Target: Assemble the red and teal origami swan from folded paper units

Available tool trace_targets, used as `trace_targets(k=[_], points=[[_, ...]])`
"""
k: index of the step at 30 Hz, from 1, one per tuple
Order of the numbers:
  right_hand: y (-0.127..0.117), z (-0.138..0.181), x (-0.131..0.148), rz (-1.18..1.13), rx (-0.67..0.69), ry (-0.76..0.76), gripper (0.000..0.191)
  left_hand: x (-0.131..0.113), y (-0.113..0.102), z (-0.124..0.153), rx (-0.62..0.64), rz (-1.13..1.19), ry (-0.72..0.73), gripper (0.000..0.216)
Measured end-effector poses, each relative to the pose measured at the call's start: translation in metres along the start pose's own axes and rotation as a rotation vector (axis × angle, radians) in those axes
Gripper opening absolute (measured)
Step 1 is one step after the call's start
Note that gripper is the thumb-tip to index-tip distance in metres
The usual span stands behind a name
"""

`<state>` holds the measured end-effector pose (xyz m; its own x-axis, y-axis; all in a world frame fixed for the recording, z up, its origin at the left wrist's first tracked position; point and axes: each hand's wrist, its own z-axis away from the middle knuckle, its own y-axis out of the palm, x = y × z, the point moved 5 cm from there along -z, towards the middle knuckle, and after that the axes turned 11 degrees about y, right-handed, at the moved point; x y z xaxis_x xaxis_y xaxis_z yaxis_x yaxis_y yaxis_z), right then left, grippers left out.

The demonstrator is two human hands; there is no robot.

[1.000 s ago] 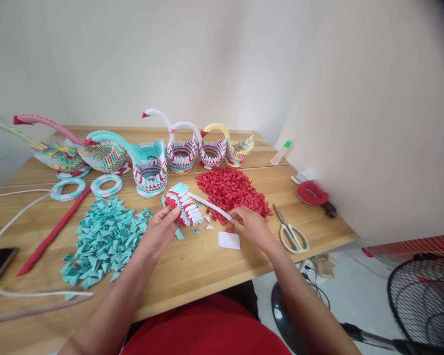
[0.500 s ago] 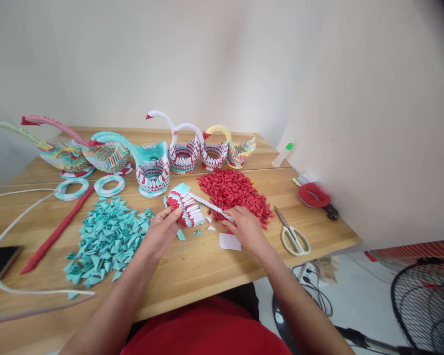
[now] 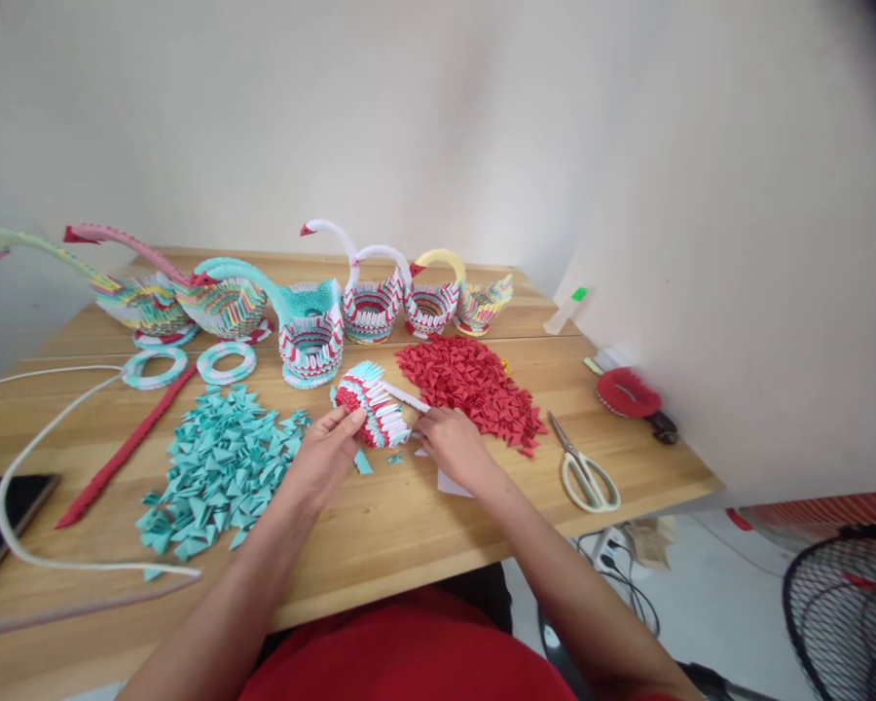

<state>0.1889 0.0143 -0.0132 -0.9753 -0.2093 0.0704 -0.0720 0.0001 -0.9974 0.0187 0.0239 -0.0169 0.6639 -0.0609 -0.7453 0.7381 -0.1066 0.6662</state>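
Observation:
My left hand (image 3: 330,450) is closed on the near left side of a paper-module piece (image 3: 371,401), a curved body of turquoise, white and red folded triangles. It is tilted, with white points facing right. My right hand (image 3: 451,443) is at its right edge, fingers pinched together; what they hold, if anything, is hidden. A white strip of stacked paper (image 3: 407,395) runs from the body toward the right hand, which covers its lower end. Beneath that hand lies a white paper rectangle (image 3: 453,484), partly covered. A few turquoise scraps (image 3: 363,462) lie below the body.
Heaps of turquoise triangles (image 3: 226,467) and red triangles (image 3: 471,389) flank the hands. Paper swans (image 3: 310,336) stand behind. Two rings (image 3: 226,363), a red strip (image 3: 127,448) and a white cable (image 3: 11,516) lie left; scissors (image 3: 588,472) and a red brush-like piece (image 3: 628,391) right.
My right hand has moved left, from the white strip's far end to beside the paper body. My left hand keeps hold of the body. The whole view has shifted slightly.

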Motion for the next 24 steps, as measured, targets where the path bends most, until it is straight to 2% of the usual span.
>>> trace_targets(k=[3,7,11,13,16,24], points=[[-0.011,0.006,-0.018,-0.141,-0.042,0.012,0.015,0.000,-0.002,0.000,-0.013,-0.011,0.003,0.032],[-0.036,0.024,-0.071,-0.293,-0.232,0.223,0.025,0.002,-0.003,0.000,-0.013,-0.023,0.005,0.032],[-0.031,0.046,-0.099,-0.368,-0.142,0.307,0.020,0.002,-0.003,0.001,-0.013,-0.021,-0.001,0.030],[-0.021,0.054,-0.098,-0.437,-0.056,0.326,0.018,0.003,-0.002,0.001,-0.010,-0.023,-0.009,0.031],[-0.009,0.057,-0.087,-0.487,0.030,0.341,0.026,0.004,-0.002,0.001,-0.012,-0.027,-0.013,0.031],[-0.001,0.043,-0.068,-0.286,0.003,0.307,0.027,0.004,-0.004,0.000,-0.014,-0.038,0.000,0.031]])
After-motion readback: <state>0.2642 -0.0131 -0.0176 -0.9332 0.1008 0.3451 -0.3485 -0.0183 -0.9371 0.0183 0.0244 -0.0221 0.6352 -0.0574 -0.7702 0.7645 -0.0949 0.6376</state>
